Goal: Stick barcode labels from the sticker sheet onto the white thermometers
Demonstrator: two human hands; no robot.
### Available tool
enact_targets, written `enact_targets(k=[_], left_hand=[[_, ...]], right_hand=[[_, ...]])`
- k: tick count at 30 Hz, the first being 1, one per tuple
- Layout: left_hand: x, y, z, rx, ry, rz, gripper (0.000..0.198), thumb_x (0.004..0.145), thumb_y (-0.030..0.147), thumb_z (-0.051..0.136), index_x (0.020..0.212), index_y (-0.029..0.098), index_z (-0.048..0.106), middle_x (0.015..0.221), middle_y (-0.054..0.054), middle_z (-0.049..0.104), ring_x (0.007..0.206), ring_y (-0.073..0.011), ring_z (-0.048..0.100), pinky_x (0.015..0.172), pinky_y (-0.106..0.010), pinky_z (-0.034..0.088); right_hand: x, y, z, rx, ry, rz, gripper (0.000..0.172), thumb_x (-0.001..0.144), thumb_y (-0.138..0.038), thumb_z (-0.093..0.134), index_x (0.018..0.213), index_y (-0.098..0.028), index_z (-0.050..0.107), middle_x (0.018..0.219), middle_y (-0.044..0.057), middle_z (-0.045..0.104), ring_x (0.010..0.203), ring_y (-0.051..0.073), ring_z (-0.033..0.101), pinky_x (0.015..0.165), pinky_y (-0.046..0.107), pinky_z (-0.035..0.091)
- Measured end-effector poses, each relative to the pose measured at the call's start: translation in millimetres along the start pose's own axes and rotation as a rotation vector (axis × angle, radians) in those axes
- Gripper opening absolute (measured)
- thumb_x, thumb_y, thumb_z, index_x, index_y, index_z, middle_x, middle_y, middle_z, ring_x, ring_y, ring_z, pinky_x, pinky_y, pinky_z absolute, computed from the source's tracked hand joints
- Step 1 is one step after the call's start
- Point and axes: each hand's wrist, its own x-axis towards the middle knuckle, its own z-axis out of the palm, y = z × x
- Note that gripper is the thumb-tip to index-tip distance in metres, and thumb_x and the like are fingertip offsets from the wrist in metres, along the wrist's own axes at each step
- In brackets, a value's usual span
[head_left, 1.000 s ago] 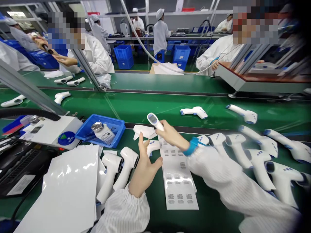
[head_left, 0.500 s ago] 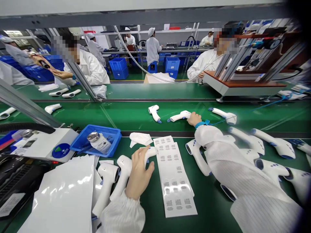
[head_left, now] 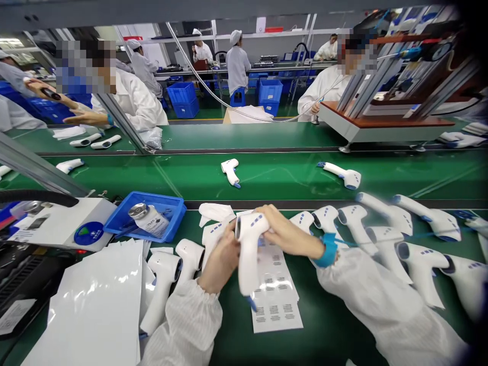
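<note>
A white infrared thermometer (head_left: pixel 248 254) with blue buttons is held up in front of me, its handle pointing down. My right hand (head_left: pixel 284 231) grips the rear of its head from the right. On the other side my left hand (head_left: pixel 223 256) has bent fingers against its head and upper handle; some fingertips are hidden behind it. Below the held thermometer lie white label sheets (head_left: pixel 277 305) printed with small dark blocks. Left of my left hand, more thermometers rest on the bench, including a thermometer (head_left: pixel 162 284) beside the white sheets.
Several thermometers (head_left: pixel 358 226) lie at right. A blue tray (head_left: pixel 179 218) holds a metal-capped bottle (head_left: pixel 150 219). Glossy white sheets (head_left: pixel 87 305) lie front left. Beyond runs a green belt (head_left: pixel 183 175) carrying thermometers. Co-workers sit opposite, near a metal-framed fixture (head_left: pixel 381 127). A blue wrist cord trails right.
My right hand has taken a thermometer off the belt and brought it back above the label sheets. My left hand has closed in on the same thermometer. The view has shifted slightly.
</note>
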Motion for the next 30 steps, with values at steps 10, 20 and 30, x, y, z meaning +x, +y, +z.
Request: enact_targets(k=[10, 20, 30], left_hand=[[-5, -17, 23.8, -0.243, 0.185, -0.118, 0.076, 0.084, 0.031, 0.067, 0.148, 0.041, 0.026, 0.136, -0.004, 0.051, 0.096, -0.0161, 0.063, 0.082, -0.032, 0.059], [9, -35, 24.8, -0.18, 0.167, -0.058, 0.07, 0.09, 0.034, 0.061, 0.149, 0.037, 0.023, 0.15, -0.006, 0.044, 0.122, -0.0232, 0.059, 0.111, -0.044, 0.04], [9, -36, 23.9, -0.112, 0.167, -0.013, 0.072, 0.088, 0.032, 0.062, 0.149, 0.034, 0.025, 0.15, -0.008, 0.042, 0.121, -0.0252, 0.059, 0.106, -0.044, 0.045]], right_hand=[[-45, 24, 57, -0.006, 0.231, 0.408, 0.013, 0.087, -0.019, 0.056, 0.093, -0.021, 0.067, 0.106, 0.01, 0.065, 0.103, 0.028, 0.061, 0.091, 0.048, 0.05], [-32, 36, 71, 0.066, 0.304, 0.415, 0.012, 0.086, -0.021, 0.059, 0.081, -0.023, 0.07, 0.093, 0.006, 0.071, 0.094, 0.025, 0.063, 0.087, 0.043, 0.05], [-47, -9, 46, 0.205, 0.03, 0.205, 0.014, 0.075, -0.009, 0.06, 0.073, -0.023, 0.061, 0.084, 0.002, 0.068, 0.082, 0.021, 0.062, 0.08, 0.038, 0.049]])
